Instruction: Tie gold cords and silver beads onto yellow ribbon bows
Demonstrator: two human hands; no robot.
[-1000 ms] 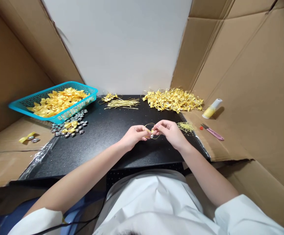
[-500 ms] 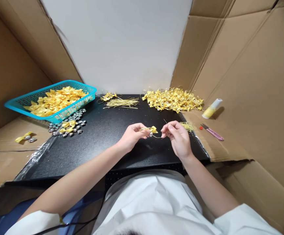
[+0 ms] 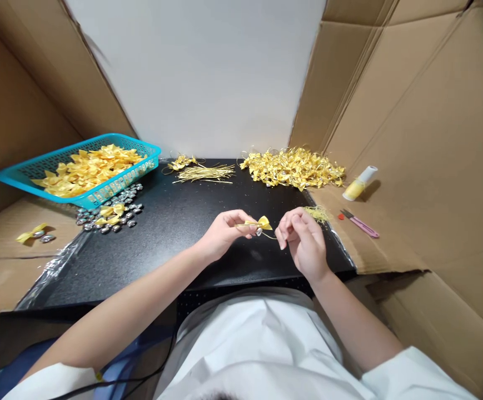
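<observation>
Between the thumb and fingers of my left hand (image 3: 229,232) is a yellow ribbon bow (image 3: 265,223). A shiny silver bead (image 3: 259,231) sits at its middle, and a thin gold cord (image 3: 269,236) runs from it toward the right. My right hand (image 3: 305,239) is close by on the right, fingers curled and closed near the cord's end. Whatever the right fingertips hold is too small or hidden to make out. Both hands are over the black table (image 3: 174,244).
At left a blue basket (image 3: 5,176) holds yellow bows, with silver beads (image 3: 130,224) beside it. Gold cords (image 3: 205,173) and a pile of finished bows (image 3: 291,168) lie at the back. Right: a thread spool (image 3: 360,183), thread scraps (image 3: 316,213), pink snips (image 3: 364,226). Cardboard walls flank the table.
My right fingers have curled in and turned slightly, and the thin needle-like piece above them no longer shows. The bow in my left hand has tilted a little. The view has shifted slightly.
</observation>
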